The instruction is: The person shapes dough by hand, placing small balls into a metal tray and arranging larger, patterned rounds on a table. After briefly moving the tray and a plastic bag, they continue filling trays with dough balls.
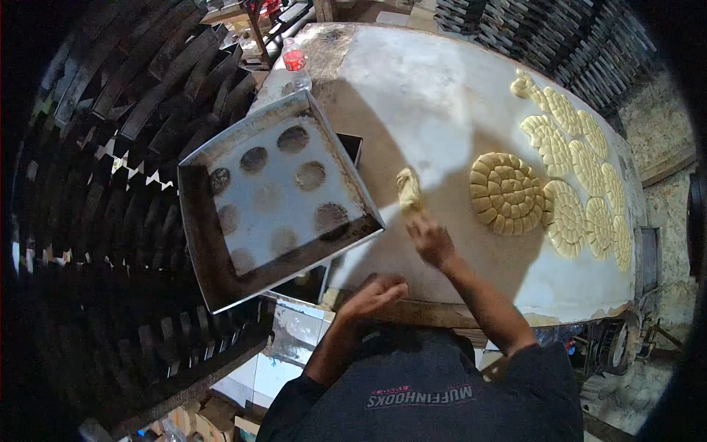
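Observation:
My right hand (431, 239) reaches over the table, its fingers closed at the near end of a small elongated piece of dough (409, 190). The dough looks twisted and pale, and part of it is hidden by the fingers. Close to the table's front edge is my left hand (377, 293), with fingers curled together and nothing visible in them. To the right of the dough piece lies a large round coil of segmented dough (508, 194). Several more flat, scored dough pieces (565, 219) lie close together beyond it.
A square metal baking tray (280, 267) with dark round marks sits at the left, over another dark tray (349, 149). A plastic bottle (296, 65) with a red label stands at the back left of the table (434, 81). Dark stacked slats line the left side.

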Available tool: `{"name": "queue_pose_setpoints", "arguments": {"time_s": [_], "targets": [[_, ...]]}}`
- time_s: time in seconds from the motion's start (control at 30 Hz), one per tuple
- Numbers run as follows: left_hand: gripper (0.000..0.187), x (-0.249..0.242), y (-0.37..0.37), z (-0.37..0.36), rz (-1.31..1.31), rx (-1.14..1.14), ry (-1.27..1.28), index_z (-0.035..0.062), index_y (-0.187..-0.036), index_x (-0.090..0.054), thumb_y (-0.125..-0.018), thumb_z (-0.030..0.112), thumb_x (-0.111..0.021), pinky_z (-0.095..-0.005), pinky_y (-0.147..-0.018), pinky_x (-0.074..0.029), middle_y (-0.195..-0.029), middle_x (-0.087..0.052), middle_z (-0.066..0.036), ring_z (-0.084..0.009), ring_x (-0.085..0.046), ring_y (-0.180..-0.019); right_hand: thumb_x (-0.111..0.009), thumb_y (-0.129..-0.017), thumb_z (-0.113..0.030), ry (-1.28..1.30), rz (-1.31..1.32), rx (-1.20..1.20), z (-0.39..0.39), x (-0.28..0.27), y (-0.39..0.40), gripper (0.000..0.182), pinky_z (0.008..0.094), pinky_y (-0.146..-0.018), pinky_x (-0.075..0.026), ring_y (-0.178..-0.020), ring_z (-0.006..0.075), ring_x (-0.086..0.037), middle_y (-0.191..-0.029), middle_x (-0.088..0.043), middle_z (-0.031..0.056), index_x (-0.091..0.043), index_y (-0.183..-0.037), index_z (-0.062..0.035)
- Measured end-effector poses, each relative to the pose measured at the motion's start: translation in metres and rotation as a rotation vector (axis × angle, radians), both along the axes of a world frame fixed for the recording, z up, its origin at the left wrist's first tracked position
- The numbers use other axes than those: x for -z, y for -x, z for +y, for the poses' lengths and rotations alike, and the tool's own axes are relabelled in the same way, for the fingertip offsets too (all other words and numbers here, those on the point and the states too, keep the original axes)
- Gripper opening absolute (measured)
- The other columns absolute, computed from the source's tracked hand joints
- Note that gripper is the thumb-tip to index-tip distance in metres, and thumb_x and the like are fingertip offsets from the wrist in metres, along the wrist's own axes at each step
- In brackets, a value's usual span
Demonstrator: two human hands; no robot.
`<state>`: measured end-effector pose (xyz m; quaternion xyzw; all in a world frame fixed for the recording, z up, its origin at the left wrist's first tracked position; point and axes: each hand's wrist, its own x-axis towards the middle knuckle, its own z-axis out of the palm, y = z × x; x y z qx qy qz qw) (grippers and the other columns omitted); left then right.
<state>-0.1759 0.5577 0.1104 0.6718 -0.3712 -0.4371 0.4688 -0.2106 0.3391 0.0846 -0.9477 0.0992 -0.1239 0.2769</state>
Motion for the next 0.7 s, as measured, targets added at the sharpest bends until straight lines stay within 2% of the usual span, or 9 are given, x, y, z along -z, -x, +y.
{"name": "queue_pose_setpoints", "arguments": {"time_s": [0.03, 0.13, 0.2, 0.23, 0.27, 0.37, 0.53, 0.57, 0.7], "targets": [[0.028, -0.003, 0.011, -0.003, 0.076, -0.169, 0.139, -0.0017, -0.098, -0.058, -0.097, 0.026, -0.056, -0.0360, -0.073, -0.047, -0.080, -0.059, -0.014, -0.0204, -0.056, -0.078, -0.058, -0.092, -0.020, -0.112, -0.194, 0.022, -0.017, 0.001, -0.021, 0.019, 0.0502, -0.075, -0.053, -0.089, 0.0422, -0.062, -0.101, -0.058, 0.0243, -0.059, -0.097, -0.0013], [0.028, -0.022, 0.020, -0.031, 0.084, -0.375, -0.051, -0.0022, -0.096, -0.057, -0.096, 0.026, -0.059, -0.0331, -0.073, -0.046, -0.078, -0.058, -0.012, -0.0145, -0.053, -0.080, -0.059, -0.091, -0.018, 0.001, -0.311, 0.122, -0.045, 0.003, -0.060, 0.024, 0.0517, -0.083, -0.051, -0.098, 0.0420, -0.060, -0.114, -0.055, 0.0260, -0.060, -0.105, 0.0011], [0.027, -0.009, 0.038, -0.055, 0.016, -0.540, -0.010, -0.0014, -0.096, -0.056, -0.094, 0.025, -0.061, -0.0336, -0.073, -0.046, -0.081, -0.057, -0.013, -0.0166, -0.054, -0.080, -0.059, -0.090, -0.018, -0.186, 0.188, 0.037, -0.059, 0.000, -0.065, 0.028, 0.0496, -0.090, -0.048, -0.103, 0.0424, -0.058, -0.122, -0.054, 0.0251, -0.060, -0.111, 0.0013], [0.026, 0.001, 0.046, -0.063, -0.051, -0.697, 0.042, -0.0006, -0.095, -0.055, -0.092, 0.024, -0.063, -0.0341, -0.074, -0.046, -0.084, -0.057, -0.014, -0.0187, -0.055, -0.081, -0.059, -0.090, -0.018, -0.208, 0.188, 0.028, -0.059, 0.002, -0.054, 0.028, 0.0496, -0.090, -0.048, -0.103, 0.0424, -0.058, -0.122, -0.054, 0.0251, -0.060, -0.111, 0.0013], [0.026, 0.016, 0.054, -0.064, -0.060, -0.705, 0.023, -0.0006, -0.095, -0.055, -0.092, 0.024, -0.063, -0.0341, -0.074, -0.046, -0.084, -0.057, -0.014, -0.0187, -0.055, -0.081, -0.060, -0.089, -0.018, -0.235, 0.114, 0.047, -0.056, 0.004, -0.037, 0.028, 0.0495, -0.090, -0.048, -0.104, 0.0429, -0.058, -0.121, -0.053, 0.0257, -0.060, -0.108, 0.0021], [0.026, 0.057, 0.082, -0.050, -0.849, -0.521, -0.077, 0.0051, -0.098, -0.058, -0.080, 0.018, -0.070, -0.0472, -0.084, -0.041, -0.095, -0.055, -0.016, -0.0366, -0.052, -0.092, -0.062, -0.087, -0.017, -0.205, -0.258, -0.062, -0.055, 0.029, 0.055, 0.025, 0.0473, -0.088, -0.047, -0.104, 0.0429, -0.055, -0.114, -0.052, 0.0273, -0.059, -0.100, 0.0032], [0.030, 0.048, 0.023, -0.024, -1.207, -0.165, -0.083, 0.0094, -0.094, -0.061, -0.079, 0.034, -0.069, -0.0535, -0.085, -0.037, -0.101, -0.054, -0.016, -0.0336, -0.050, -0.097, -0.064, -0.079, -0.014, 0.054, -0.068, -0.323, -0.097, 0.057, 0.213, 0.022, 0.0539, -0.097, -0.038, -0.097, 0.0391, -0.051, -0.098, -0.053, 0.0210, -0.058, -0.096, -0.0011], [0.026, 0.042, 0.012, -0.047, -1.147, -0.445, 0.014, 0.0112, -0.093, -0.063, -0.080, 0.033, -0.070, -0.0510, -0.085, -0.039, -0.096, -0.057, -0.014, -0.0347, -0.050, -0.096, -0.064, -0.078, -0.013, 0.102, -0.065, -0.327, -0.114, 0.052, 0.210, 0.023, 0.0549, -0.097, -0.037, -0.099, 0.0407, -0.051, -0.100, -0.053, 0.0221, -0.057, -0.096, 0.0001], [0.029, 0.072, 0.003, -0.134, -1.000, -0.546, -0.130, 0.0091, -0.096, -0.062, -0.079, 0.029, -0.075, -0.0479, -0.084, -0.043, -0.098, -0.059, -0.013, -0.0377, -0.052, -0.093, -0.067, -0.074, -0.015, 0.268, -0.190, -0.157, -0.113, 0.064, 0.144, 0.025, 0.0549, -0.101, -0.036, -0.101, 0.0424, -0.051, -0.102, -0.053, 0.0241, -0.058, -0.091, 0.0014]]}}
